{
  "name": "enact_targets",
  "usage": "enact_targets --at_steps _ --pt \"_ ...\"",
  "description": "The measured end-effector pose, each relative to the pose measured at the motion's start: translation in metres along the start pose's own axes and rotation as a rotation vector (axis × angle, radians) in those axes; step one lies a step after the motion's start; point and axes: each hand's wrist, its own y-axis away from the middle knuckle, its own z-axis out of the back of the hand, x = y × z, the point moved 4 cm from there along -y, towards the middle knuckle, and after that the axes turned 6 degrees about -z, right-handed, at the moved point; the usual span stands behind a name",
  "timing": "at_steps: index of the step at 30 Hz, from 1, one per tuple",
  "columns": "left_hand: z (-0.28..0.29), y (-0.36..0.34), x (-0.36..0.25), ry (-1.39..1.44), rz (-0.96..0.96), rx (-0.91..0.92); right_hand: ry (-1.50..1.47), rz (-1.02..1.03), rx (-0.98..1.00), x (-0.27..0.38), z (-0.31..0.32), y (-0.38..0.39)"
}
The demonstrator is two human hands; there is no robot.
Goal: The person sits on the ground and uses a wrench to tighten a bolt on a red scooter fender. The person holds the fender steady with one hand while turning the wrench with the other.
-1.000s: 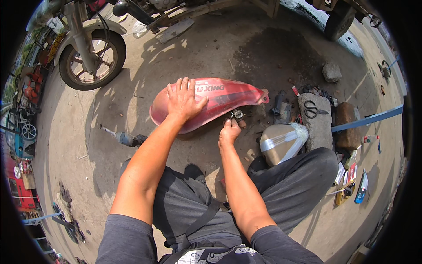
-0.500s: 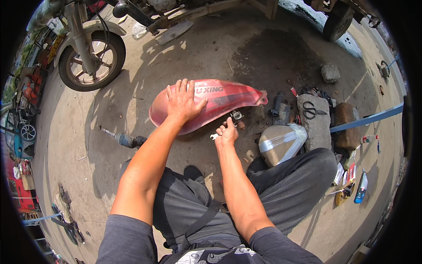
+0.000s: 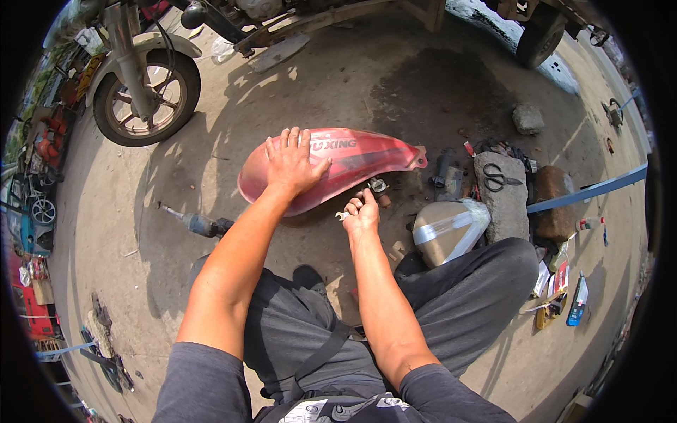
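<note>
The left hand (image 3: 290, 166) lies flat with its fingers spread on the broad end of a red metal tank (image 3: 340, 166), while the right hand (image 3: 362, 214) is closed around a small wrench (image 3: 343, 216), whose open end sticks out to the left. The right fingertips reach up to a metal fitting (image 3: 379, 186) below the tank's lower edge; whether they touch it cannot be told. The tank rests on the ground (image 3: 282, 99) at the middle of the frame, its long axis running left to right, the rounded end at left and the narrow, holed tab pointing right. Its red paint is dusty and faded, with a darker stripe and dark lettering along the side. Left of the left forearm lies a grey power tool (image 3: 201, 224). Right of centre sit a tape-wrapped tan object (image 3: 435, 247) and a stone slab (image 3: 502, 211) bearing black-handled scissors (image 3: 493, 178). A spoked wheel (image 3: 116, 106) fills the upper left.
</note>
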Motion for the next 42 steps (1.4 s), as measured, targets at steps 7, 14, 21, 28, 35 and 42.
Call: enact_targets --at_steps 7,14,21,28,35,42 --pt "-0.003 0.000 0.007 0.028 0.016 0.047 0.335 -0.020 -0.049 -0.015 -0.001 0.043" --pt "0.003 -0.007 -0.006 0.134 0.040 0.073 1.072 0.676 0.082 0.095 -0.055 0.040" --pt "0.024 0.019 -0.063 0.558 -0.014 -0.312 2.204 1.078 0.096 0.153 -0.128 0.041" --pt "-0.074 0.066 -0.126 1.496 0.745 0.253 2.318 1.163 0.269 0.139 -0.121 0.022" --pt "-0.129 0.060 -0.133 1.919 1.202 0.151 2.393 1.142 0.233 0.124 -0.116 0.019" --pt "-0.135 0.053 -0.138 2.003 1.237 0.083 2.374 1.142 0.303 0.133 -0.112 0.013"
